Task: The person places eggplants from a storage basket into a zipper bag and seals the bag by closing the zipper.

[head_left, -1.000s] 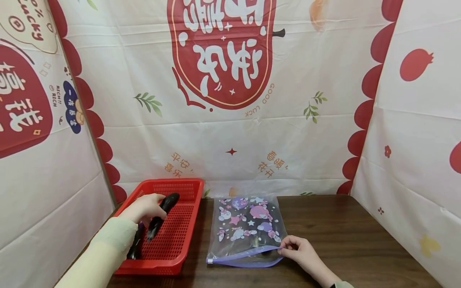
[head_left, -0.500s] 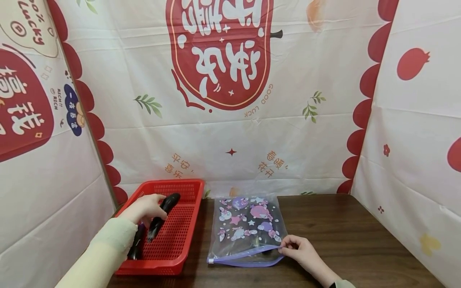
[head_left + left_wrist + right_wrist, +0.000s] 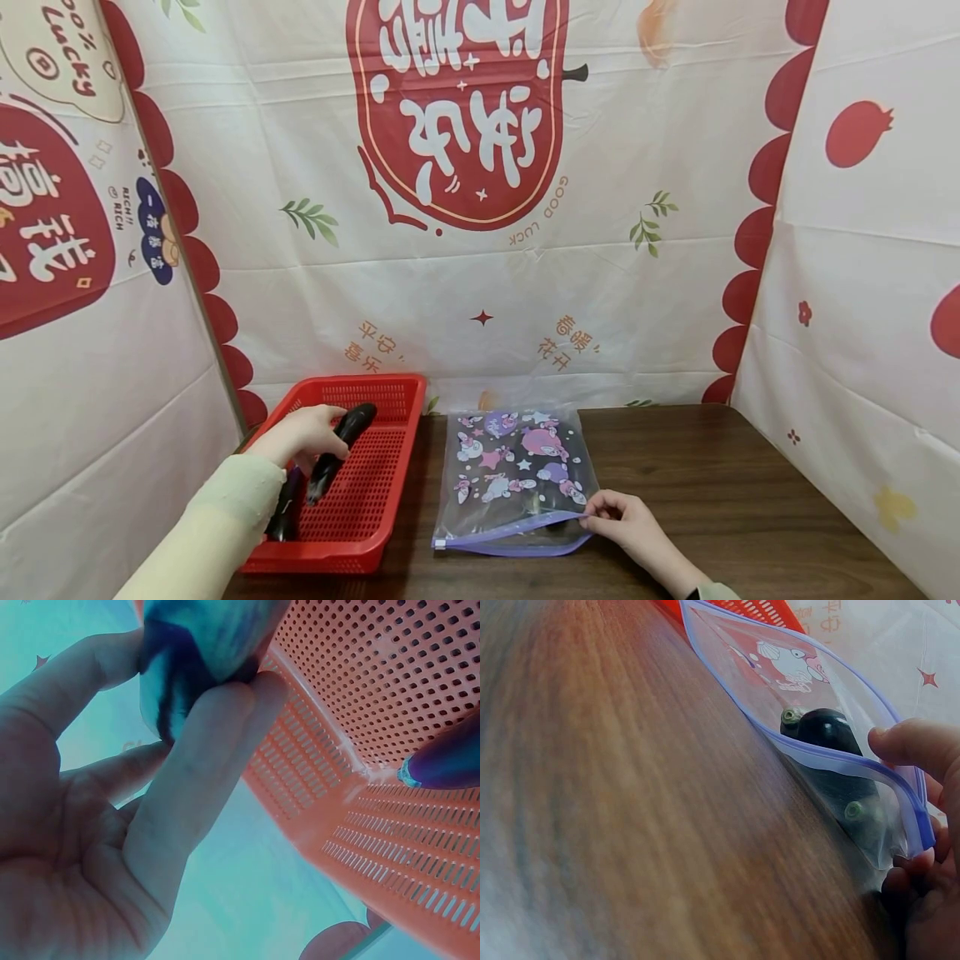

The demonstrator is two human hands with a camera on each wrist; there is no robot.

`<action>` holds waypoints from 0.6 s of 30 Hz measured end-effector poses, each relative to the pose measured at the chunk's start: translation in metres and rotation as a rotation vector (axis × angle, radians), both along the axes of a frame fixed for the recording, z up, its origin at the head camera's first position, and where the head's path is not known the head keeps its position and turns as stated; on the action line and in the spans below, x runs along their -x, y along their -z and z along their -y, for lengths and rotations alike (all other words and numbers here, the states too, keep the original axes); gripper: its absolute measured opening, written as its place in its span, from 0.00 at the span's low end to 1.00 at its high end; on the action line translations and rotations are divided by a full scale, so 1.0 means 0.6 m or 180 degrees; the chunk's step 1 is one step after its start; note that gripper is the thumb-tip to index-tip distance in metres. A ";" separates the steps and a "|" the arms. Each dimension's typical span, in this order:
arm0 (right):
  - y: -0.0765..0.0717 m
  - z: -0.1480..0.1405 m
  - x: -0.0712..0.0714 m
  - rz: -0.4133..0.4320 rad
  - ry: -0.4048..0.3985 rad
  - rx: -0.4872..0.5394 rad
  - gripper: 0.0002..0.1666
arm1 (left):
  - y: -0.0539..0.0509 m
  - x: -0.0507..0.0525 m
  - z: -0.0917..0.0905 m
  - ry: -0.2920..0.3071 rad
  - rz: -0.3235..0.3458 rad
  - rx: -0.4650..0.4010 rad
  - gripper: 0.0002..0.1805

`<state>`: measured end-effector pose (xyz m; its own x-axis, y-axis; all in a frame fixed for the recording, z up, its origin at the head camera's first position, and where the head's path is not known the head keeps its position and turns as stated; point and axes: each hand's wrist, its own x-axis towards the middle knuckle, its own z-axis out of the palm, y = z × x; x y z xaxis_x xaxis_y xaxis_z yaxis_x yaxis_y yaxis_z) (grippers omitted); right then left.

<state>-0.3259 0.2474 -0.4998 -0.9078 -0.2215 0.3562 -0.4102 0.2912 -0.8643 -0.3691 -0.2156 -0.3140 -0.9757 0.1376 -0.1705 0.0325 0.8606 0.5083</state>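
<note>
My left hand (image 3: 306,435) grips a dark eggplant (image 3: 356,422) over the red basket (image 3: 381,533); in the left wrist view the fingers and thumb pinch its end (image 3: 202,645). A second eggplant (image 3: 285,508) lies at the basket's left side, partly behind the hand. My right hand (image 3: 626,529) pinches the right corner of the printed clear bag (image 3: 487,521), whose purple mouth stands partly apart. The right wrist view shows dark, shiny vegetables (image 3: 826,729) with green stem ends inside the bag.
A brown wooden table (image 3: 675,467) extends right of the bag. White printed cloth (image 3: 480,275) hangs behind and at both sides. The basket's right rim stands a little left of the bag.
</note>
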 end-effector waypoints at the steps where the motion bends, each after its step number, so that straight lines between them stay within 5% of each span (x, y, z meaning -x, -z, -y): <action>1: 0.001 0.000 -0.002 0.0007 -0.0002 0.0010 0.05 | 0.002 0.000 0.000 0.0003 0.0010 -0.0004 0.44; 18: -0.002 0.002 -0.005 0.0068 0.0039 0.0035 0.05 | -0.008 -0.005 0.007 0.0044 0.0075 -0.0073 0.45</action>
<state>-0.3231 0.2462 -0.4984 -0.9178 -0.2065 0.3390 -0.3880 0.2866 -0.8760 -0.3662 -0.2200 -0.3093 -0.9694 0.1551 -0.1901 0.0321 0.8483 0.5286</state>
